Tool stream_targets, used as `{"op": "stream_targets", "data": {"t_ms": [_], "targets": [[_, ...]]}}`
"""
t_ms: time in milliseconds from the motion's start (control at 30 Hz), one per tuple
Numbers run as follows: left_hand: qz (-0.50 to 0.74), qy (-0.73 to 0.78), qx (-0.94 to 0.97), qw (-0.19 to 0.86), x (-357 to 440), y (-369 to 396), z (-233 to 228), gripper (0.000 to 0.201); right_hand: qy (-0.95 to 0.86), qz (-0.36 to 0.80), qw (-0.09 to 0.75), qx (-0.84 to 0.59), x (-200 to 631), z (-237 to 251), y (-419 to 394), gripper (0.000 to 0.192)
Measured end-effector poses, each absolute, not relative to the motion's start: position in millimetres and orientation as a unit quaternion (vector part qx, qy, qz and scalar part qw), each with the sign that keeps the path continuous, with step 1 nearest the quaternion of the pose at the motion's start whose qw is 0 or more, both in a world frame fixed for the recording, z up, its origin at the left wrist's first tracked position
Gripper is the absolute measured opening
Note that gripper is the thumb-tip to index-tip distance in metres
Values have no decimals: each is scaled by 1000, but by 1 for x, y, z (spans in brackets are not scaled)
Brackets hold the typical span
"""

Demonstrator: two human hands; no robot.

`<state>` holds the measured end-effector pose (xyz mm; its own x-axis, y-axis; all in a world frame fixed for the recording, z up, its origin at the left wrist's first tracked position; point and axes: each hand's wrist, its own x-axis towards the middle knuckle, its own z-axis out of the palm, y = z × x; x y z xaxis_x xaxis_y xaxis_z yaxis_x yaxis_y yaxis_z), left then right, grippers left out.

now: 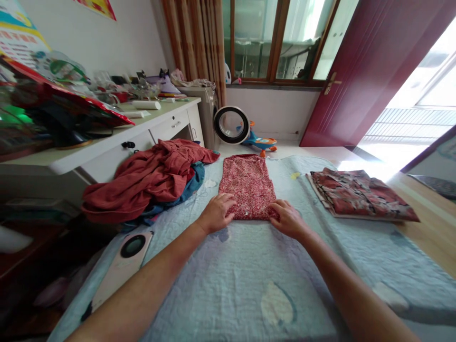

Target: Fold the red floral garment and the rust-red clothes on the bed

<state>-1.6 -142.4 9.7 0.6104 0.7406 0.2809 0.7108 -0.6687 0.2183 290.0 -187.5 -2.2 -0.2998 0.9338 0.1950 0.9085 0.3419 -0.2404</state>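
Note:
A red, finely patterned garment (pixel 248 183) lies folded into a long narrow strip on the pale blue bed cover (pixel 228 266), running away from me. My left hand (pixel 217 212) rests on its near left corner with fingers curled over the edge. My right hand (pixel 287 217) grips the near right corner. Both hands hold the near hem of the cloth.
A heap of rust-red and blue clothes (pixel 149 183) lies at the left. A folded dark-red flowered garment (pixel 359 194) sits at the right. A phone (pixel 123 266) lies near the bed's left edge. A cluttered white desk (pixel 107 137) stands at the left.

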Motion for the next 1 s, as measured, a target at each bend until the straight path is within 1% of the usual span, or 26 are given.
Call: {"op": "stream_targets", "data": {"t_ms": [67, 167, 367, 533, 633, 900, 1000], "targets": [[144, 406, 902, 38, -13, -153, 4, 39, -810, 38, 124, -572, 291, -3, -195, 40], [115, 437, 892, 23, -21, -163, -4, 41, -809, 29, 105, -578, 290, -7, -198, 42], [99, 496, 862, -29, -13, -172, -6, 31, -804, 5, 76, -590, 282, -2, -197, 37], [79, 540, 837, -34, -9, -176, -11, 29, -801, 6, 71, -595, 275, 3, -200, 38], [102, 543, 833, -32, -12, -176, -18, 30, -802, -8, 82, -591, 276, 0, -201, 38], [222, 513, 829, 14, -21, -169, -31, 30, -776, -41, 92, -622, 274, -11, -198, 37], [256, 500, 827, 29, -21, -167, -31, 31, -766, -53, 116, -630, 273, -14, -199, 34]]}}
